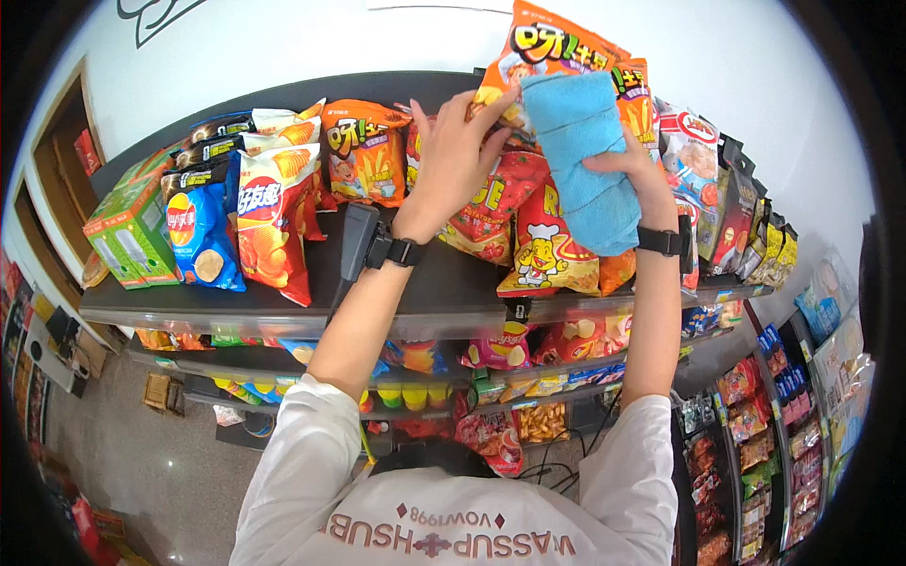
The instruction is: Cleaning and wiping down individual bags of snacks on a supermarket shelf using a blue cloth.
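My left hand [453,152] grips the lower left edge of an orange snack bag [566,42] between thumb and fingers, above the top shelf. In my right hand [640,173] is a folded blue cloth [580,163], which covers the lower right part of that bag. Below the hands stand a red potato-chip bag [488,205] and a red-and-yellow bag with a cartoon chef [552,247]. Another orange bag [364,152] stands upright left of my left hand. A second orange bag [637,92] shows behind the cloth.
The dark top shelf [396,290] has a clear front strip. Blue chip bags [202,230], a white-and-red bag [276,219] and a green carton [131,226] stand at its left. White puffed-snack bags [690,152] stand at right. Lower shelves and a side rack [754,453] hold more packets.
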The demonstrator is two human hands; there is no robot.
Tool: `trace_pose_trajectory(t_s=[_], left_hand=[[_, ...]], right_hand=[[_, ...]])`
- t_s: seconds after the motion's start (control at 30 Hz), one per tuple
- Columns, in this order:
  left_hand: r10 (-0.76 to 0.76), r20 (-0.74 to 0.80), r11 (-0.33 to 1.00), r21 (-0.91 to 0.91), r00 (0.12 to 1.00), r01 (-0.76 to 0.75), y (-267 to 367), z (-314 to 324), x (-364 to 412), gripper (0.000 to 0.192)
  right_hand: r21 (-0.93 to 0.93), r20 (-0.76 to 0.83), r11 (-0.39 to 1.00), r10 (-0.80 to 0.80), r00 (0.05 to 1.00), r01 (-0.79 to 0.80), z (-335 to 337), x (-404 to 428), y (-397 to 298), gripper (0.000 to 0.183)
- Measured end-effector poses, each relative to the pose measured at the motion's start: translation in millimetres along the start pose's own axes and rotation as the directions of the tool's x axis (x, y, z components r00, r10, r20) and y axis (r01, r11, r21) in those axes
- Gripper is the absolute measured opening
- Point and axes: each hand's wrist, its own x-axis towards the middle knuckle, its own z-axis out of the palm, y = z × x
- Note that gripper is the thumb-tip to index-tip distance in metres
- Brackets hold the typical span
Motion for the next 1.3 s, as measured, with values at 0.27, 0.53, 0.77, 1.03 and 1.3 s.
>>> trace_pose_trajectory(t_s=[0.27,0.53,0.77,1.03,1.3], left_hand=[[-0.011,-0.340,0.998,-0.066,0.940,-0.012,-1,8,3,0.048],[-0.119,-0.229,0.992,-0.061,0.966,0.108,-10,-37,-40,0.034],[-0.154,-0.138,0.926,-0.366,0.978,0.094,34,-125,-82,0.043],[-0.431,0.114,0.777,-0.457,0.895,0.433,42,-196,-161,0.081],[-0.768,0.252,0.396,-0.536,0.589,0.745,-15,-270,-290,0.078]], right_hand=[[0.053,-0.189,0.975,-0.203,0.961,0.217,-11,-7,6,0.057],[0.147,-0.238,0.951,-0.233,0.943,0.273,-33,-53,19,0.063],[0.085,-0.047,0.982,-0.164,0.985,0.167,-8,-92,79,0.068],[-0.186,0.518,0.969,-0.042,0.854,0.161,119,-106,114,0.076],[-0.160,0.726,0.923,-0.129,0.675,0.349,260,-120,168,0.072]])
